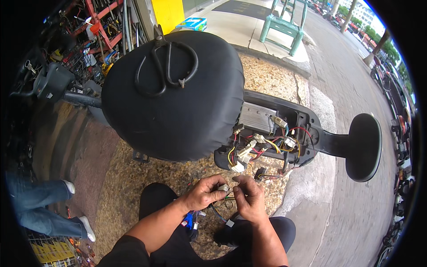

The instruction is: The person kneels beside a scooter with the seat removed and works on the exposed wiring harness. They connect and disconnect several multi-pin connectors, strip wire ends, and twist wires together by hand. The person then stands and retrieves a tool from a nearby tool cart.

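Pinching a small off-white plastic connector (pixel 223 188) between thumb and fingers of the left hand (pixel 204 193), with the right hand (pixel 249 198) curled just beside it, too unclear to tell whether gripping anything; working just short of an open black plastic tray (pixel 289 106) of tangled multicoloured wires (pixel 270 146), beyond the right hand, and a rounded black padded seat (pixel 178 120), beyond the left, bearing black loop-handled scissors (pixel 168 60).

Greyish-white plug (pixel 223 188), bright blue plugs (pixel 190 220), plain black seat (pixel 178 120), silver striped-looking box (pixel 255 116), speckled tan ground (pixel 122 200), pale green stool (pixel 284 30) over there
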The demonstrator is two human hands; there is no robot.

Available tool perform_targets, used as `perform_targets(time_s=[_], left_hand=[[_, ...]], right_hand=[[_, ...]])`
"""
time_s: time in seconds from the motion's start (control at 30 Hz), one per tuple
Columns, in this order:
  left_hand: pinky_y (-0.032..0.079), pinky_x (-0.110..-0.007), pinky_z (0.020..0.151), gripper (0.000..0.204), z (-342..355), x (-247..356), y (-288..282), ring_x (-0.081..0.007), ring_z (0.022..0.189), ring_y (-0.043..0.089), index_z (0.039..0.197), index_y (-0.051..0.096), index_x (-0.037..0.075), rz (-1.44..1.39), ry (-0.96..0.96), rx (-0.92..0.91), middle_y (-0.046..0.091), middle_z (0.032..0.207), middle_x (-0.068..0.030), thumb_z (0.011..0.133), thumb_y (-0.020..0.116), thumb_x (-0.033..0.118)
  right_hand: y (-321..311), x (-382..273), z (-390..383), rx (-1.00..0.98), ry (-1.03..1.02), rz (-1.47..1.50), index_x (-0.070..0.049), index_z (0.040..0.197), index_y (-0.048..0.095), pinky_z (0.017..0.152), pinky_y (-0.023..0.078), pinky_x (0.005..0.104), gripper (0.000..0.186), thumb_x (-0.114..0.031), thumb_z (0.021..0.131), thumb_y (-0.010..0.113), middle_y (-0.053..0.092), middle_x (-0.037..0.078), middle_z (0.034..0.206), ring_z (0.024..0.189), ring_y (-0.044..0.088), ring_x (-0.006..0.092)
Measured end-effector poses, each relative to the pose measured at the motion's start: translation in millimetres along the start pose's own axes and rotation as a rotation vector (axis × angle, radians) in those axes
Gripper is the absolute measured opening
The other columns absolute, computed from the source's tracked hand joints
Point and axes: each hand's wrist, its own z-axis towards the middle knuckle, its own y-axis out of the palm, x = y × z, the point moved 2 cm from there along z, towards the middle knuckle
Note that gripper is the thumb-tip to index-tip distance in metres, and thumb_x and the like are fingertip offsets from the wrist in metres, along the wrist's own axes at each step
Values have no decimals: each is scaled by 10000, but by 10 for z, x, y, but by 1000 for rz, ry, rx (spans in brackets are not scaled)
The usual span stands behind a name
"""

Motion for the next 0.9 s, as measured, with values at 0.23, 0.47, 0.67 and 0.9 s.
perform_targets(time_s=[0.23, 0.47, 0.67, 0.9], left_hand=[[367, -208, 594, 128, 43, -72, -46, -36, 700, 448, 920, 542, 58, 81, 31, 119, 492, 801, 46, 899, 664, 91], [380, -206, 607, 137, 35, -128, -6, -38, 732, 464, 943, 541, 62, 7, -54, 203, 509, 826, 36, 889, 665, 84], [374, -208, 618, 130, 17, -26, -20, -40, 725, 458, 952, 557, 49, 127, -101, 64, 514, 813, 39, 937, 621, 162], [376, -224, 601, 137, 7, 35, -11, -39, 692, 466, 909, 633, 22, 187, -47, 52, 539, 764, 51, 925, 641, 158]], right_hand=[[41, -41, 61, -155, -131, -215, -27, 1087, 653, 610, 539, 390, 405, -91, 706, 773, 659, 139, 843, 689, 667, 304], [159, 46, 30, -125, -136, -381, -53, 1061, 661, 628, 554, 408, 411, -139, 682, 796, 666, 140, 869, 712, 674, 333], [70, 54, 27, -129, -112, -285, -39, 999, 650, 622, 556, 405, 371, -131, 672, 799, 664, 146, 834, 709, 680, 321], [34, -21, 22, -87, -112, -249, -34, 959, 643, 589, 546, 377, 361, -105, 645, 806, 656, 141, 773, 673, 675, 304]])
